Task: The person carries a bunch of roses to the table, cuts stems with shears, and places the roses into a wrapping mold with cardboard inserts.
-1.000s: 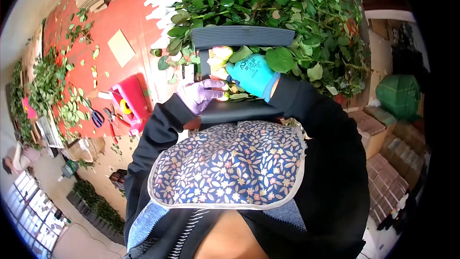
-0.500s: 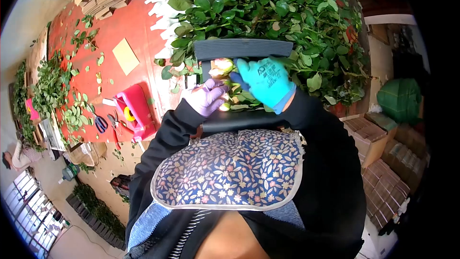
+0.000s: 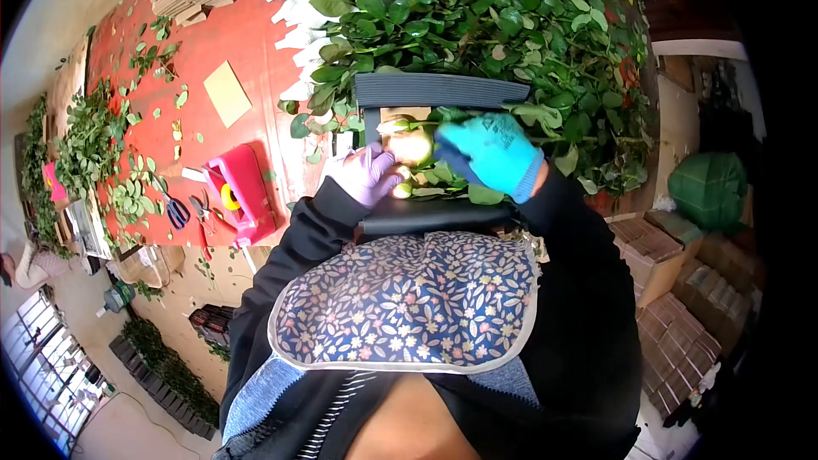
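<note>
Pale rose heads (image 3: 411,146) lie in the black padded holder in front of me, the brightest one blurred. My left hand (image 3: 365,177), in a purple glove, has its fingers bent closed against the roses from the left. To their right is my right hand (image 3: 494,153), in a teal glove with a dark blue palm. Its fingers curl inward beside the rose heads, and what they hold is hidden. Behind the hands runs a ribbed dark bar (image 3: 443,90), and a black padded edge (image 3: 439,215) lies nearest my apron. Green leaves show between the two.
Leafy rose stems (image 3: 477,25) are heaped behind the bar, with white netting sleeves (image 3: 298,34) along their left. On the red table (image 3: 200,51) are a cardboard sheet (image 3: 227,94), a pink holder (image 3: 242,196), scissors (image 3: 175,211) and pruners (image 3: 202,209). Boxes (image 3: 673,341) stand right.
My right hand has shifted right, away from the rose heads, uncovering more of them. My left hand stays close to them. The view has shifted slightly.
</note>
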Tool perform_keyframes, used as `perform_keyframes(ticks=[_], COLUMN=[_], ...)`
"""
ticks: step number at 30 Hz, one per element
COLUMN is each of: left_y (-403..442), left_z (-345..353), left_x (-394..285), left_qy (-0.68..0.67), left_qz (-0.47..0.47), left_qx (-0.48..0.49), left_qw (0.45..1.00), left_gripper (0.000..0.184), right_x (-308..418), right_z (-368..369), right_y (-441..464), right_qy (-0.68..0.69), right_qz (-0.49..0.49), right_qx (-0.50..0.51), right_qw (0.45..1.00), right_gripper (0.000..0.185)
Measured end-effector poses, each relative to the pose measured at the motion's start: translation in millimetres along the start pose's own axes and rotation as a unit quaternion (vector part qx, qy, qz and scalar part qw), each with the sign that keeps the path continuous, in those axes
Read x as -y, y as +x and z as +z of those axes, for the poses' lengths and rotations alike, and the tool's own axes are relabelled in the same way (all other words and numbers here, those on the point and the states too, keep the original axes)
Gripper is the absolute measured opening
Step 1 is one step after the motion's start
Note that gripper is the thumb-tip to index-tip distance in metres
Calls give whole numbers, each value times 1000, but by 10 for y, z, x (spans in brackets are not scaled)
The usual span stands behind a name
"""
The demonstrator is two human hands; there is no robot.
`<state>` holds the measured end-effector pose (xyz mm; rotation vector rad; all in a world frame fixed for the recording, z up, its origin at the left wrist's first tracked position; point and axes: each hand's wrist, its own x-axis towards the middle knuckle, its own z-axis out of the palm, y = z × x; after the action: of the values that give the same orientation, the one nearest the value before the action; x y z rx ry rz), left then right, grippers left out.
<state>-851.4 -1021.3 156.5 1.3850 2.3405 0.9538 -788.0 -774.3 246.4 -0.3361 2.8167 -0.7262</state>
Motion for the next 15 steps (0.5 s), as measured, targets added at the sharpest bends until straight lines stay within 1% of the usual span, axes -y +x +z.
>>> perform_keyframes(ticks=[1,3,5,7,9,10,11,13,14,15], left_y=[-14,-2,21,41,26,0,-4,39,43,37], left_z=[8,2,9,-17,-17,-12,-17,-44,-40,-34], left_x=[22,45,38,30,27,18,9,-7,-6,2], left_qy=[0,-24,-39,-45,-31,-20,-20,-50,-49,-37], left_qz=[0,-3,-4,-9,-15,-22,-21,-10,-7,-15], left_qx=[-1,11,13,28,27,26,31,26,29,35], left_qw=[1000,1000,999,999,999,999,999,998,998,999], left_gripper=[47,47,47,47,47,47,47,49,49,49], right_x=[-9,-17,-70,-88,-68,25,5,-5,-6,-14], right_z=[29,167,366,330,273,152,168,277,347,431], right_y=[-45,-125,-151,-106,-68,-4,44,214,227,241], right_qy=[37,43,148,209,180,131,-14,-131,-130,-246], right_qz=[-17,-67,-14,24,-11,-59,-71,-91,-87,-76], right_qx=[41,100,168,156,30,-77,-83,-98,-101,-91], right_qw=[998,992,974,965,983,987,994,982,982,962], right_gripper=[22,27,31,26,22,21,26,22,22,24])
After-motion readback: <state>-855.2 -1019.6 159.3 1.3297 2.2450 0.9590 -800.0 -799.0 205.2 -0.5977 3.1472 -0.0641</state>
